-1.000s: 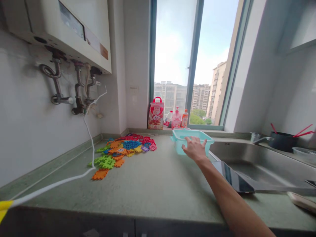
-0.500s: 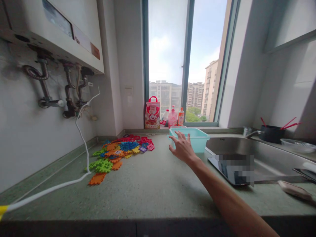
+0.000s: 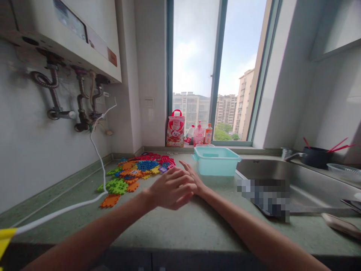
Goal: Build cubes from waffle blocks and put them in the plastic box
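My left hand (image 3: pixel 172 188) crosses in front of my right hand (image 3: pixel 194 178) over the middle of the counter. The left fingers are loosely bent and slightly apart, with nothing visible in them. Stretched toward the back left, the right fingers are partly hidden behind the left hand, and no object shows in them. Just behind and to the right of the hands stands a light turquoise plastic basin (image 3: pixel 217 165), touched by neither. Left of them lies a heap of colourful interlocking plastic pieces (image 3: pixel 146 165) in red, blue, orange, yellow, green and purple.
A white cable (image 3: pixel 97 150) runs along the counter's left side. At the right are a steel sink (image 3: pixel 310 177), a partly blurred dark flat device (image 3: pixel 265 207) and a black pot (image 3: pixel 314 157). Bottles (image 3: pixel 199 134) and a printed bag (image 3: pixel 175 130) stand by the window.
My right hand has moved away from the basin, left and toward me. My left hand has come into view from the lower left. The basin and the pieces stay put.
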The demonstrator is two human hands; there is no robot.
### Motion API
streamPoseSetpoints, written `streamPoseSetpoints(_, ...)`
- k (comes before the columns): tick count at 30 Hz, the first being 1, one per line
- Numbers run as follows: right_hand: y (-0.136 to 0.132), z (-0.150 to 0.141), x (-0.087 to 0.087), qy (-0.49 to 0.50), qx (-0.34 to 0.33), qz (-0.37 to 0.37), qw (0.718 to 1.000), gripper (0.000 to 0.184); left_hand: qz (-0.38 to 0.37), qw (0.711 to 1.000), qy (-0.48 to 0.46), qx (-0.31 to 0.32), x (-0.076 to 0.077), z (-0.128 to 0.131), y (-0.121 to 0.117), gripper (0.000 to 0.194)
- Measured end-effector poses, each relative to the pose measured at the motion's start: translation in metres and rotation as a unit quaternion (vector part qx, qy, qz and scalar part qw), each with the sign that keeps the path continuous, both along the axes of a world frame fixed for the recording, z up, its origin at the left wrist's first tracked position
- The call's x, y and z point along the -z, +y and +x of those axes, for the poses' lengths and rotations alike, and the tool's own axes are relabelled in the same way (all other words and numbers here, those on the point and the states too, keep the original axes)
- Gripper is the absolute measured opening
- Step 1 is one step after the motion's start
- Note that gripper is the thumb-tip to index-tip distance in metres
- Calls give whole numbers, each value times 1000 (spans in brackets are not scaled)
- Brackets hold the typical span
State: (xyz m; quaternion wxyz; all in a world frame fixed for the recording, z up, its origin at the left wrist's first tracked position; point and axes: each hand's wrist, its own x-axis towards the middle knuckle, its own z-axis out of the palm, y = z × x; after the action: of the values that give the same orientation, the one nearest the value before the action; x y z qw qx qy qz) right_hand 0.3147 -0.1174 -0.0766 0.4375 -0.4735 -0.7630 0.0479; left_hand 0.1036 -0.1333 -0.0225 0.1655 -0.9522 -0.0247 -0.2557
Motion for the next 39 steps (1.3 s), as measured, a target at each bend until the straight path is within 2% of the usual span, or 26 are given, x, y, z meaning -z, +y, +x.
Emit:
streamPoseSetpoints(3,31,7,13,41,122,-68,989,92,-37,994,41,-94,4,-6,42,35)
streamPoseSetpoints(5,51,12,16,63,183,-90,977,91,-88,978,12,-187,14,-13,74,49)
streamPoseSetpoints(8,74,21,16,68,224,-94,968,85,-164,944,-3,-288,31,-22,107,70)
streamPoseSetpoints(10,81,26,15,69,234,-99,965,82,-198,927,26,-318,38,-27,115,72)
streamPoseSetpoints(12,84,30,14,86,228,-110,964,79,-212,918,49,-331,39,-30,116,69)
streamPoseSetpoints(15,79,32,14,123,225,-119,959,76,-191,917,34,-350,36,-33,114,64)
streamPoseSetpoints(18,69,24,13,69,209,-94,971,77,-153,928,18,-340,33,-31,114,62)
streamPoseSetpoints(21,59,9,10,-83,122,-66,987,81,-161,933,54,-318,34,-29,117,62)
streamPoseSetpoints(23,54,1,8,-166,42,-58,983,80,-175,929,63,-321,34,-28,117,62)
streamPoseSetpoints(25,52,-2,6,-208,-19,-65,976,78,-169,930,46,-323,33,-29,116,61)
streamPoseSetpoints(27,52,-1,4,-220,-45,-80,971,76,-153,933,23,-325,32,-29,116,61)
streamPoseSetpoints(39,40,12,1,-222,-32,-48,973,40,-128,912,14,-390,35,-36,128,42)
